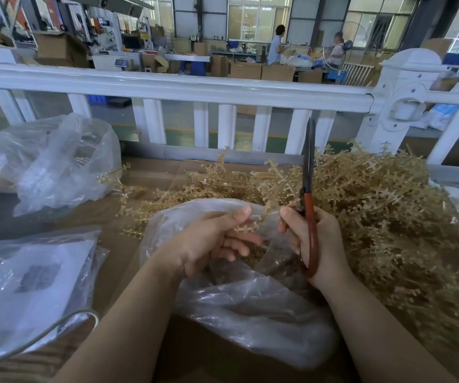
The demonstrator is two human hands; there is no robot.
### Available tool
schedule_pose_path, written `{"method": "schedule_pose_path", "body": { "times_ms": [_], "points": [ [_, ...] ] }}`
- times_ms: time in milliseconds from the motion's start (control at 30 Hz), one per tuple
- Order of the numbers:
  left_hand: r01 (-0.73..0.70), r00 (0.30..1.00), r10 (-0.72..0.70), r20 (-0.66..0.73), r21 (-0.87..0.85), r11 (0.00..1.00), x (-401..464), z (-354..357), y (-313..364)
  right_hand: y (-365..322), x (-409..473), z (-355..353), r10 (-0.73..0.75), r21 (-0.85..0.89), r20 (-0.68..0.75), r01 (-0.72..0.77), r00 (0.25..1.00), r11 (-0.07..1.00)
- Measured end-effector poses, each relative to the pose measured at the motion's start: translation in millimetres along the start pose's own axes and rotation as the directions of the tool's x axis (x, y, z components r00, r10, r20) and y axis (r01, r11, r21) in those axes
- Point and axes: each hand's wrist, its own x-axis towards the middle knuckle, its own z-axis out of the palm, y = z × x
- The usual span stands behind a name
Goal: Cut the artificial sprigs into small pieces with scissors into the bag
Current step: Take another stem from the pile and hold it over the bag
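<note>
Head view: the left hand [211,239] pinches a short tan plastic sprig [250,223] over the mouth of the clear plastic bag [250,305], likely so cut pieces drop inside. The right hand [317,244] grips orange-handled scissors [310,194], blades upright and together. The tan sprig heap [375,203] lies close on the table [151,172]. No writing is legible.

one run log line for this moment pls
left hand: pinches sprig over open plastic bag | right hand: grips scissors, blades up, closed | sprig pile right
</note>
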Motion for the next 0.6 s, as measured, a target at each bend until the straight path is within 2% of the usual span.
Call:
{"method": "schedule_pose_path", "body": {
  "times_ms": [133,333,433,600],
  "points": [
    [0.028,0.998,-0.027,0.053,-0.025,0.999,-0.4,-0.2,-0.9,0.6,-0.1,-0.4,0.006,0.027,0.008,-0.006,1.0,1.0],
    [0.081,0.991,-0.062,0.115,-0.177,0.981,-2.6,-6.7,0.4,1.1,0.5,1.7,0.008,-0.008,-0.007,-0.008,1.0,1.0],
    [0.129,0.985,-0.109,0.133,-0.152,0.98,-4.9,-7.8,1.7,1.6,1.0,2.3,-0.003,-0.032,-0.017,0.003,1.0,0.999],
    [0.128,0.987,-0.112,0.113,-0.14,0.982,-3.6,-6.5,2.9,2.3,0.2,3.3,-0.021,-0.095,0.004,0.021,1.0,0.995]
  ]
}}
